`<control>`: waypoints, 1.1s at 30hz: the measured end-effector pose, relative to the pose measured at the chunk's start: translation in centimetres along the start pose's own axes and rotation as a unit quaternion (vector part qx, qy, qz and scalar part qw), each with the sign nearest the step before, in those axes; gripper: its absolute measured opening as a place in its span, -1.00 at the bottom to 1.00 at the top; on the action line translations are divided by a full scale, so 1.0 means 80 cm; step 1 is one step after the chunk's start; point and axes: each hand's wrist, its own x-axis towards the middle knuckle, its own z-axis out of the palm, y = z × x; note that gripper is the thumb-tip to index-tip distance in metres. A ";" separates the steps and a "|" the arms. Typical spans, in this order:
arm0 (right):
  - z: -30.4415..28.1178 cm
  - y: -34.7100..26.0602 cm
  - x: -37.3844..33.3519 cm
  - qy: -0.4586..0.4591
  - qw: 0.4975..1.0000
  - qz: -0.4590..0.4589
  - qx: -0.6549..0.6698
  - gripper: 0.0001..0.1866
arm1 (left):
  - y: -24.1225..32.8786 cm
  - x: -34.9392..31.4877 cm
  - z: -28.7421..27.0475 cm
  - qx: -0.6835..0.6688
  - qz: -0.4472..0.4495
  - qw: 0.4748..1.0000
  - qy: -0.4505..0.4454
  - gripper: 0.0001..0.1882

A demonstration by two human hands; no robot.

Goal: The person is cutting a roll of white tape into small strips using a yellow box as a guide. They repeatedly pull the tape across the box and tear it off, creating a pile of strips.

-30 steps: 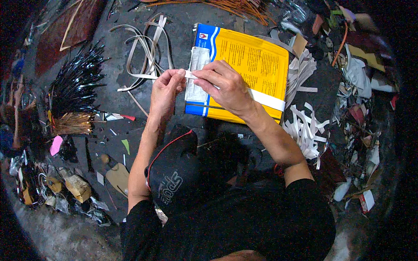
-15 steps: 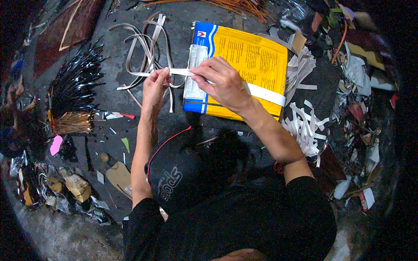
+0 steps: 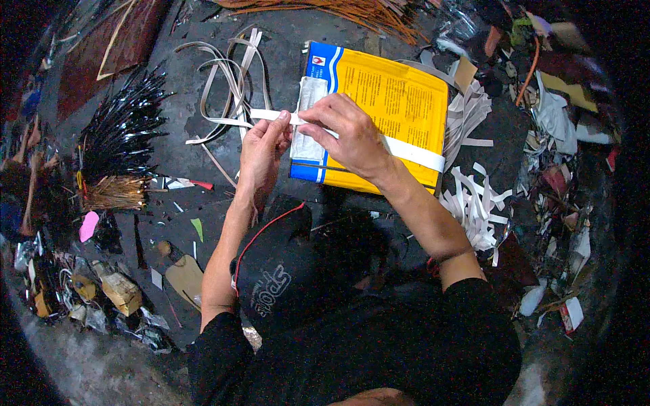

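Hands have shifted: left hand point(image 3: 263, 150) and right hand point(image 3: 345, 132) now pinch the white strip point(image 3: 413, 152) closer together, pulled taut over the yellow packet point(image 3: 393, 95).

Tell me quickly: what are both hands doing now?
Left hand: closed, pinching the white strip.
Right hand: closed, pinching the same strip.

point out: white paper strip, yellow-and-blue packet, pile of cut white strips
long white paper strip point(image 3: 413, 152), head view, bare stretch right of the right hand
flat yellow-and-blue packet point(image 3: 396, 95), head view, yellow face
pile of cut white paper strips point(image 3: 474, 203), head view, middle of pile
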 end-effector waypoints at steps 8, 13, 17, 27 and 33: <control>-0.008 -0.002 -0.002 -0.014 0.999 -0.016 -0.032 -0.82 | -0.007 0.013 -0.016 -0.016 -0.020 0.998 0.050 -0.79; -0.007 0.001 -0.005 -0.007 1.000 -0.018 -0.017 -0.82 | -0.020 0.029 -0.044 -0.027 -0.024 0.998 0.052 -0.80; -0.009 0.001 -0.005 -0.011 1.000 -0.016 -0.020 -0.83 | -0.032 0.049 -0.070 -0.031 -0.027 0.995 0.092 -0.81; -0.004 0.001 -0.002 -0.001 1.000 -0.014 -0.019 -0.84 | 0.007 -0.001 -0.011 -0.156 -0.027 0.986 -0.049 -0.63; -0.005 0.001 -0.002 -0.009 1.000 -0.015 -0.007 -0.84 | -0.001 0.005 -0.009 -0.003 -0.009 1.000 0.012 -0.80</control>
